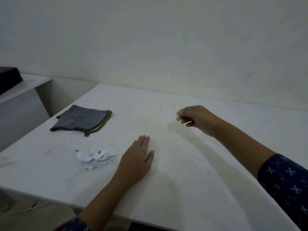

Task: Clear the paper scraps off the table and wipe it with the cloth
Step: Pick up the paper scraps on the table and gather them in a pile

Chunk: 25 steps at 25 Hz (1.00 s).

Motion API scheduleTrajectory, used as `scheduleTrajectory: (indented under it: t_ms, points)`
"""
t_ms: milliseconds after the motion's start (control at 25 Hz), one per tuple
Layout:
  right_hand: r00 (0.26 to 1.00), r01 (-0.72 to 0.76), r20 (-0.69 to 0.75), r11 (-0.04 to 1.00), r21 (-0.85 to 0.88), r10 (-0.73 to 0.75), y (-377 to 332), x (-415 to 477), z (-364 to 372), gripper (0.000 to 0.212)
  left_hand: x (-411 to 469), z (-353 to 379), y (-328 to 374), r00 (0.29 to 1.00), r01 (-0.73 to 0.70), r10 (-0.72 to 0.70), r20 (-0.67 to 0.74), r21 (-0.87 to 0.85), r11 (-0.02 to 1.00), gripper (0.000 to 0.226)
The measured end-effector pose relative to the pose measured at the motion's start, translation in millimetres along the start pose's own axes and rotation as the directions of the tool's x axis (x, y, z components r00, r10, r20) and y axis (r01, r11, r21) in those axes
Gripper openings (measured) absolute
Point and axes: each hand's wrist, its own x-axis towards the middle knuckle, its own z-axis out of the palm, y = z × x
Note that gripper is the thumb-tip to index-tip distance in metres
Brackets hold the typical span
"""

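A small heap of torn white paper scraps (95,158) lies on the white table (183,189), near its front left. A folded grey cloth (82,120) with a yellow-stitched edge lies flat behind the heap. My left hand (137,161) rests palm down on the table just right of the scraps, fingers together. My right hand (195,120) hovers farther back on the right, fingertips pinched on a tiny pale scrap (178,118). A few small specks (166,106) dot the table beyond it.
A white wall rises behind the table. At the far left stands a lower white cabinet (20,104) with a dark object (9,79) on top. A gap separates cabinet and table. A white cable (25,210) lies on the floor below the front left edge.
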Motion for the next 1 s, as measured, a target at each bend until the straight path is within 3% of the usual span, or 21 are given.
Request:
scheduleTrajectory:
  t_ms: [120, 240, 400, 480, 680, 880, 1000]
  points:
    - [0.998, -0.064, 0.034, 0.993, 0.103, 0.061, -8, -15, 21, 0.015, -4, -11, 7, 0.992, -0.018, -0.014, -0.125, -0.255, 0.967, 0.053]
    - [0.993, -0.078, 0.104, 0.984, 0.158, 0.062, -13, -27, 42, 0.011, -10, -32, 22, 0.952, 0.045, -0.214, -0.217, -0.594, 0.803, 0.029]
    - [0.981, -0.074, 0.188, 0.977, 0.199, 0.036, -19, -35, 77, 0.009, -24, -63, 25, 0.93, 0.144, -0.362, -0.064, -0.843, 0.518, 0.032]
    - [0.973, -0.078, 0.229, 0.972, 0.222, 0.026, -21, -37, 99, 0.013, -34, -75, 18, 0.923, 0.182, -0.384, -0.006, -0.873, 0.453, 0.036]
    - [0.962, -0.065, 0.272, 0.962, 0.265, -0.01, -21, -42, 148, 0.024, -69, -92, -7, 0.828, 0.269, -0.56, -0.002, -0.876, 0.401, 0.022]
    - [0.957, 0.0, 0.288, 0.991, 0.136, -0.039, -11, -44, 180, 0.023, -89, -95, -27, 0.738, 0.386, -0.671, -0.074, -0.769, 0.51, 0.02]
    - [0.963, 0.054, 0.262, 0.997, 0.05, -0.065, -1, -41, 186, 0.024, -88, -93, -33, 0.744, 0.419, -0.663, -0.088, -0.71, 0.565, 0.018]
